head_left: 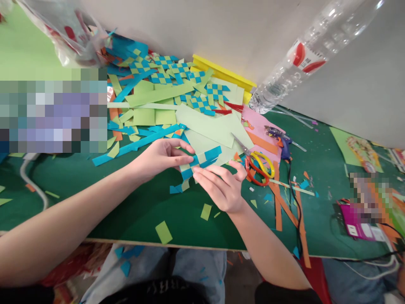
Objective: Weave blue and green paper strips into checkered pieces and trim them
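Observation:
Between my two hands, above the green table, is a small woven paper piece (187, 170) of blue and pale green strips. My left hand (163, 156) pinches its upper left side between thumb and fingers. From the lower right, the fingertips of my right hand (223, 185) close on its edge, with the little finger raised. Loose blue strip ends (212, 155) stick out to the right. Scissors (259, 168) with red and yellow handles lie just right of my right hand. Several finished blue and green woven fish (199, 104) are piled beyond my hands.
A clear plastic bottle (294, 63) leans against the wall at the back right. A purple-blue glue gun (283, 145) with a black cord lies beyond the scissors. Orange strips (277, 207) and paper scraps (163, 232) are scattered about. A plastic bag (68, 31) stands at the back left.

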Available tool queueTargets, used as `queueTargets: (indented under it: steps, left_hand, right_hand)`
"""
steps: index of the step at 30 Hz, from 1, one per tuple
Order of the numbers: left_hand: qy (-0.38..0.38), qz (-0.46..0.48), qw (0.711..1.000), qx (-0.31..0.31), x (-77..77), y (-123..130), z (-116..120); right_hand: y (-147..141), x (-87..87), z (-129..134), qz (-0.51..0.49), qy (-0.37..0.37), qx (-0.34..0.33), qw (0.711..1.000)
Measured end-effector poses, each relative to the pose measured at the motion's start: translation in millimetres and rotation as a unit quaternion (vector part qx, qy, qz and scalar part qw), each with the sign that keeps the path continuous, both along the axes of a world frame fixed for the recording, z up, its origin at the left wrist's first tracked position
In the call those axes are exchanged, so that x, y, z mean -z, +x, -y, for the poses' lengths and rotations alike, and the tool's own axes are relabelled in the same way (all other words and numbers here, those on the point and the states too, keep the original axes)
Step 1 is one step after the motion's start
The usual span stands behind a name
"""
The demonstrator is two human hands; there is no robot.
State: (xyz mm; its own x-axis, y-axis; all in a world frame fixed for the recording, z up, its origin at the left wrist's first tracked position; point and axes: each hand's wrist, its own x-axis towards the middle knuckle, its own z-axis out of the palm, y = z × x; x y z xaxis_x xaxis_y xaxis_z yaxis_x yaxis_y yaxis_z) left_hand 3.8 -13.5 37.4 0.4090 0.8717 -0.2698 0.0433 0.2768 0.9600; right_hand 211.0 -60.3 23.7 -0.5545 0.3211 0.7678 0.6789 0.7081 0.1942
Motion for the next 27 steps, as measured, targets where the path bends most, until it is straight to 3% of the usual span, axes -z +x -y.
queueTargets:
  steps: [8,14,23,27]
  left_hand:
    - [0.005,-0.008,1.000,-0.008,0.6,0.2,-1.1]
    - [0.006,-0.014,0.999,-0.031,1.7,-0.7,-3.1]
    - [0.012,0.025,0.995,-0.095,7.5,-2.8,-5.6]
    - [0.029,0.041,0.992,-0.116,7.7,-2.7,-5.0]
  right_hand:
    - [-0.7,-0.8,-0.1,-0.016,-0.002,-0.009,1.000]
    - [-2.4,0.7,-2.0,-0.110,-0.038,0.029,0.993]
    - [4.8,-3.1,-3.4,-0.199,-0.074,0.025,0.977]
    - [6.3,-3.7,-3.8,-0.177,-0.101,0.034,0.978]
